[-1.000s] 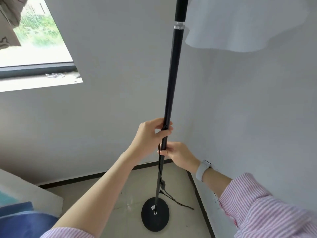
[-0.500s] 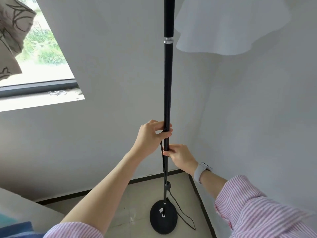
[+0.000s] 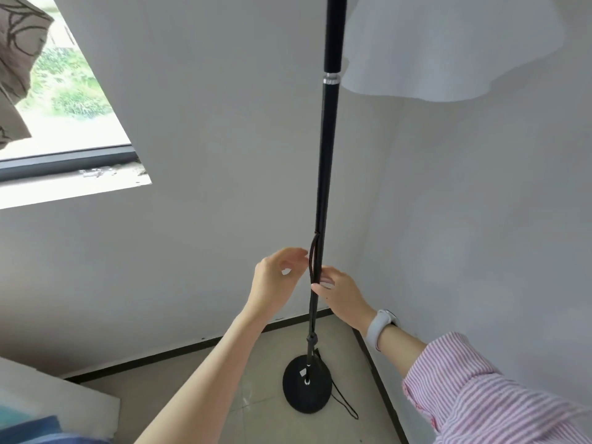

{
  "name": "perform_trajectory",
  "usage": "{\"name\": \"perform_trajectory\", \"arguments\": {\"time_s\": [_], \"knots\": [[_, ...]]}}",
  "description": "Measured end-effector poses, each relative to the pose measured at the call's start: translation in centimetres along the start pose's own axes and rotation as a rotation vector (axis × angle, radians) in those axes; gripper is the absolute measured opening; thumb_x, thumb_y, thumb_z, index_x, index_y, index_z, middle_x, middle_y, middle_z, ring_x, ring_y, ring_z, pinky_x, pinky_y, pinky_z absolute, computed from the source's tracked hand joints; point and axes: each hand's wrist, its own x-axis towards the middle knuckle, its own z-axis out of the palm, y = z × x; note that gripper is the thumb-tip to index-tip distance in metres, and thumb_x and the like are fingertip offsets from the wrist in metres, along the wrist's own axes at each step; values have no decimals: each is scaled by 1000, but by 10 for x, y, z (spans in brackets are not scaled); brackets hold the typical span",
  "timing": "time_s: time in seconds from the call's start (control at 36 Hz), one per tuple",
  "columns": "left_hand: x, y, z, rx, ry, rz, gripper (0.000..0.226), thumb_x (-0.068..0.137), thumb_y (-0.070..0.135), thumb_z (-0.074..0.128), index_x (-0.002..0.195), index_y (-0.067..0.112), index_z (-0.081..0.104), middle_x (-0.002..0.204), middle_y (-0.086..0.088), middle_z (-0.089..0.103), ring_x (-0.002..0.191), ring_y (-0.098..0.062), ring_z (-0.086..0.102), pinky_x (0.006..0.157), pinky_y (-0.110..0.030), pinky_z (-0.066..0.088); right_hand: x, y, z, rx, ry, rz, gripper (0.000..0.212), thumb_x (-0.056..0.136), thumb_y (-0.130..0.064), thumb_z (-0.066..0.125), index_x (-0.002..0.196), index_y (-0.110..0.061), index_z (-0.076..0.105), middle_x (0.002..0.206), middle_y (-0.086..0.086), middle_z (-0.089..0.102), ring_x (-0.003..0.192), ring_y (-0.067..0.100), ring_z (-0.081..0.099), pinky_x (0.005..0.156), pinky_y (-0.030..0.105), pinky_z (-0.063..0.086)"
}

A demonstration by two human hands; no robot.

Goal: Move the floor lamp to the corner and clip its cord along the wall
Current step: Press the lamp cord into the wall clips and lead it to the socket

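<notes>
The black floor lamp stands upright in the room corner, its pole (image 3: 328, 149) rising from a round black base (image 3: 306, 390) on the tiled floor. Its white shade (image 3: 448, 46) hangs at the top right. The black cord (image 3: 312, 251) runs down along the pole in a loose loop and trails on the floor (image 3: 344, 402) to the right of the base. My left hand (image 3: 275, 283) is open just left of the pole, fingers apart, not touching it. My right hand (image 3: 342, 296) holds the pole lightly, thumb across its front.
Two grey walls meet behind the lamp, with a dark skirting board (image 3: 160, 354) along the floor. A window (image 3: 64, 100) with a patterned curtain (image 3: 19, 59) is at the upper left. A white slab (image 3: 57, 398) and blue fabric (image 3: 28, 431) lie at the lower left.
My left hand has let go of the pole and opened. The lamp's base has shifted right, closer into the corner, and the pole now stands straighter.
</notes>
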Motion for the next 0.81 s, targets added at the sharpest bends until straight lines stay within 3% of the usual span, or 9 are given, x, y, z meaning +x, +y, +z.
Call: {"name": "perform_trajectory", "arguments": {"time_s": [0.14, 0.22, 0.31, 0.36, 0.44, 0.53, 0.61, 0.72, 0.81], "knots": [[-9, -9, 21, -57, -31, -66, 15, 84, 8, 60, 89, 19, 70, 83, 13, 68, 86, -7, 65, 85, -25, 49, -12, 19, 5, -58, 37, 26, 26, 89, -17, 51, 114, -16, 58, 108, 1, 53, 101, 14, 54, 90, 22, 37], [-7, -5, 30, -89, 10, -138, 13, 84, 9, 60, 86, 17, 70, 77, 9, 67, 79, -12, 64, 73, -11, 47, -16, 26, 7, -8, 54, 41, 24, 87, -14, 52, 110, -15, 59, 104, 5, 59, 97, 18, 57, 82, 22, 40], [-5, -3, 33, -85, -1, -159, 13, 81, 8, 61, 81, 17, 70, 73, 0, 69, 76, -18, 66, 73, -19, 49, -19, 29, 10, 96, 101, 98, 21, 84, -15, 56, 105, -13, 56, 99, 0, 61, 93, 14, 58, 74, 15, 42], [-6, -4, 34, -113, -41, -149, 11, 81, 8, 62, 82, 15, 70, 77, -1, 70, 80, -15, 67, 74, -16, 49, -20, 31, 11, 99, 104, 93, 14, 86, -17, 54, 98, -10, 58, 93, 3, 64, 88, 14, 60, 72, 16, 43], [-9, -7, 32, -194, -31, -160, 11, 82, 9, 62, 83, 16, 70, 85, -2, 72, 84, -11, 66, 76, -15, 48, -26, 28, 6, 28, -6, 93, 23, 89, -18, 48, 76, -7, 62, 69, 1, 60, 65, 12, 53, 67, 23, 40], [-14, -9, 31, -268, 11, -157, 14, 84, 8, 60, 82, 19, 69, 83, -2, 72, 81, -5, 65, 75, -10, 47, -41, 32, -2, -19, -118, 111, 31, 91, -25, 46, 61, -17, 53, 64, -3, 55, 64, 12, 49, 71, 26, 41], [-17, -4, 35, -313, 35, -167, 15, 85, 10, 60, 80, 22, 68, 82, 2, 71, 85, -11, 66, 80, -18, 48, -61, 52, -16, -97, -156, 153, 33, 92, -24, 43, 60, -21, 48, 64, -2, 53, 65, 13, 51, 72, 26, 43], [-14, 4, 40, -360, 43, -220, 7, 86, 13, 60, 88, 16, 67, 84, 1, 69, 88, -17, 64, 88, -27, 47, -97, 85, -45, -88, -80, 309, 28, 93, -21, 42, 68, -23, 52, 66, -2, 54, 68, 15, 53, 80, 34, 46], [-13, 8, 44, -314, 58, -200, 11, 87, 18, 60, 96, 14, 65, 89, 3, 68, 93, -14, 63, 91, -29, 47, -118, 88, -61, -44, 126, 356, 26, 93, -15, 42, 70, -19, 54, 64, 0, 50, 65, 17, 48, 69, 28, 43]]}}
